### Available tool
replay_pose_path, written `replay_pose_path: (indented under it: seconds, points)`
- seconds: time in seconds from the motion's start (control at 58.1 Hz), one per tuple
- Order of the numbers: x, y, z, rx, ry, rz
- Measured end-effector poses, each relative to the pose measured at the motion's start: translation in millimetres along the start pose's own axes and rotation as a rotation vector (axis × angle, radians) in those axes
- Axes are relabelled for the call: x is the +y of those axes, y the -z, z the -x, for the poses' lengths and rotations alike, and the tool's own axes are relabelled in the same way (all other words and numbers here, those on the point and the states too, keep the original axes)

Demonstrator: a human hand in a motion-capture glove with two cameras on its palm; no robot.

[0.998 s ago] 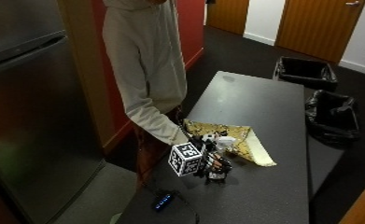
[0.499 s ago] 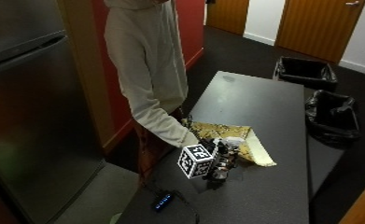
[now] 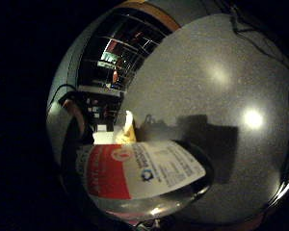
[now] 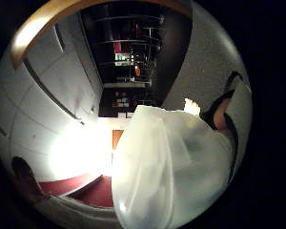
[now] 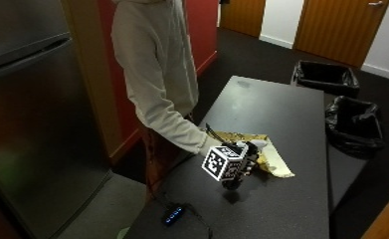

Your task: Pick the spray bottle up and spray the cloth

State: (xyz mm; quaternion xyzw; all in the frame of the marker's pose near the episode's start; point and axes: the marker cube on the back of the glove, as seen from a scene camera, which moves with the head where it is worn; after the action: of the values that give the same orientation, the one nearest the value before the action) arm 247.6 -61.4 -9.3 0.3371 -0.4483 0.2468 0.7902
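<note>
Right hand: I see my gloved right hand [image 5: 239, 167] raised a little above the dark table [image 5: 293, 114], near the table's front half, at the end of a pale sleeve [image 5: 171, 124] reaching down from a person standing at the table's side.
Grip: my fingers are curled round the spray bottle [image 3: 139, 173]; the outside view shows them wrapped about something dark and narrow, and both palm views are filled by the bottle's body pressed close against the palm.
Spray bottle: in my right hand, off the table. From the little-finger side I see its red and white label with small print; from the thumb side I see its clear, pale plastic wall [image 4: 167, 176]. A white part pokes out just past my hand in the outside view [image 5: 257, 144]; I cannot tell whether that is the nozzle.
Cloth: the yellow cloth [image 5: 263, 157] lies crumpled flat on the table, just beyond and under my hand. A yellow corner of it shows beside the bottle from the little-finger side [image 3: 128, 127].
Beyond the hand: two black-lined bins [image 5: 326, 77] stand on the floor well past the table's far end.
Below the hand: a small black box with blue lights [image 5: 174, 215] sits near the table's front corner, cable attached.
</note>
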Motion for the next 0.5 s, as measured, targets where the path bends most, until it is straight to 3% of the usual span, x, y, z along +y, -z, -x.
replay_pose_path:
  seconds: [0.172,0.241,0.31,0.362,0.448,0.499]
  points:
    - [5.2,-0.6,23.9,0.142,0.088,0.099]
    - [23.3,9.2,32.8,0.245,0.115,0.303]
    - [24.9,-6.3,50.4,0.279,0.164,0.321]
    - [42.4,-2.7,78.0,0.241,0.157,0.495]
    - [15.9,-14.0,88.5,0.480,0.276,0.371]
    - [15.3,-17.1,102.8,0.579,0.322,0.396]
